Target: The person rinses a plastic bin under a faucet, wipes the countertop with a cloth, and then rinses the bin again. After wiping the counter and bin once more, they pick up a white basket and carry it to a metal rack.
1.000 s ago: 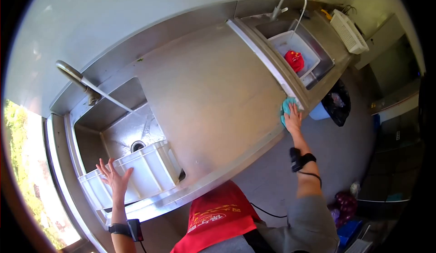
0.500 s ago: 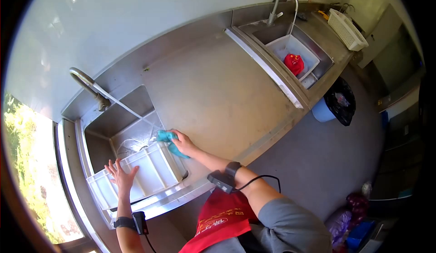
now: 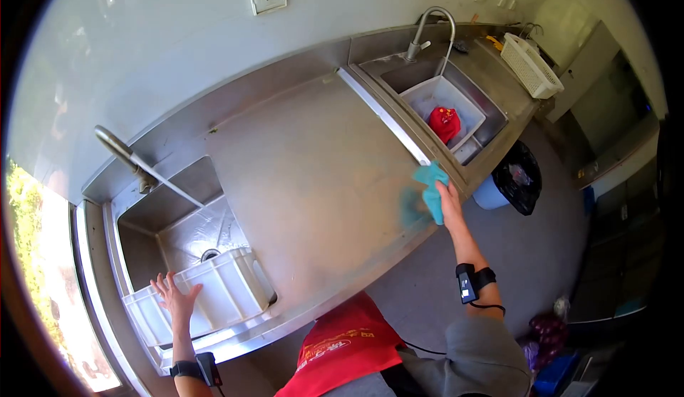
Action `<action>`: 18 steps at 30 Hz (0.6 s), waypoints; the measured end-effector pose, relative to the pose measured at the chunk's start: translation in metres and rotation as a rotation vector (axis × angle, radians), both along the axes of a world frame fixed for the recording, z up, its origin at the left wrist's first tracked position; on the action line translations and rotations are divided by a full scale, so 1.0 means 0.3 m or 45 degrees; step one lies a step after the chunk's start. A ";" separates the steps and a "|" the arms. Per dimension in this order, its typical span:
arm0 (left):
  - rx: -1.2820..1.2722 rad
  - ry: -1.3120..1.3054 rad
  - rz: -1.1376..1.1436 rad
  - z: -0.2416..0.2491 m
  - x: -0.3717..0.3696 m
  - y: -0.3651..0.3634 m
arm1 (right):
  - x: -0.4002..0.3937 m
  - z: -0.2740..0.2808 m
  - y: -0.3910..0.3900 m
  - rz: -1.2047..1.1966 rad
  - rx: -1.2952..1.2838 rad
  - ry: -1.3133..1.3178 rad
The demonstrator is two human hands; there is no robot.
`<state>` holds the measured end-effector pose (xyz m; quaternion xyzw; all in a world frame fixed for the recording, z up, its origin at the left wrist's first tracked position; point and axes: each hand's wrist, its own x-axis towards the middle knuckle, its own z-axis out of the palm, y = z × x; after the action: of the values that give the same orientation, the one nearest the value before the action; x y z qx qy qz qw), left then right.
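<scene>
My left hand (image 3: 177, 299) rests with fingers spread on a white plastic crate (image 3: 226, 290), which lies tilted at the front of the left sink (image 3: 142, 254). Water runs from the left faucet (image 3: 128, 156) into this sink, near the drain. My right hand (image 3: 449, 203) is closed round a teal cloth (image 3: 432, 183) above the right part of the steel counter (image 3: 313, 183), close to the white strip (image 3: 381, 114) beside the right sink.
The right sink (image 3: 491, 108) holds a white tub (image 3: 474, 108) with a red cloth (image 3: 444, 123) in it, under a running faucet (image 3: 436, 14). A white basket (image 3: 531, 68) stands at the far right. A lined bin (image 3: 514, 180) is on the floor.
My right hand has moved from the crate's edge far to the right across the counter with the teal cloth. My left hand stays on the crate. The view has shifted slightly.
</scene>
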<state>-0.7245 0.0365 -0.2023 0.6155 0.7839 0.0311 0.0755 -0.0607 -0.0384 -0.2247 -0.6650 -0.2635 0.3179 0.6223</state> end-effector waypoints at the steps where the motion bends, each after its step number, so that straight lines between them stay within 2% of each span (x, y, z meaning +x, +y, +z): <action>1: 0.003 0.027 -0.029 -0.033 -0.029 0.010 | 0.103 -0.136 0.010 0.053 -0.130 -0.339; 2: 0.007 0.032 -0.020 -0.037 -0.024 0.010 | 0.178 -0.261 0.024 0.107 -0.262 -0.677; 4: 0.007 0.037 0.007 -0.035 0.007 0.019 | 0.063 -0.278 0.068 0.127 -1.083 -1.501; 5: -0.053 0.028 0.073 -0.044 0.023 0.033 | 0.049 -0.273 0.138 0.188 -1.108 -1.329; 8: -0.095 0.030 0.122 -0.024 0.062 0.053 | 0.058 -0.303 0.377 0.104 -0.930 -1.470; 11: 0.014 0.090 0.044 -0.076 0.009 0.037 | 0.065 -0.299 0.670 0.176 -0.859 -1.504; 14: -0.073 0.007 0.218 0.007 0.105 0.058 | 0.035 -0.317 0.926 0.209 -0.813 -1.499; 18: -0.054 -0.095 0.161 0.012 0.110 0.073 | -0.169 -0.344 1.119 0.420 -0.748 -1.629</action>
<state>-0.6914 0.0585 -0.1986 0.5615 0.8183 0.0421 0.1155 -0.1113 0.2973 -0.3278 -0.8123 -0.5768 0.0140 0.0856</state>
